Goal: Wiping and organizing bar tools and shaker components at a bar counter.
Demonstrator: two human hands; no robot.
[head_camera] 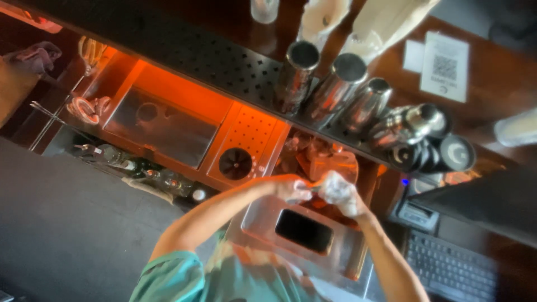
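My left hand [291, 190] and my right hand [341, 193] meet over a steel sink [263, 215] with a dark rectangular opening [305, 230]. My right hand is coated in white foam and curled shut. My left hand's fingers are pinched together at a small shiny item [316, 188] between the two hands; blur hides what it is. My left arm wears a green sleeve [168, 277]. Just beyond the hands lie several reddish glassy objects [327, 162].
Several steel shaker tins [341, 84] stand on a black perforated bar mat [224, 61]. An orange-lit well with a steel lid [162, 126] and a round rinser [235, 162] sit left. Bottles [140, 168] line a rail. A keyboard [447, 268] lies right; a paper card [444, 64] rests on the counter.
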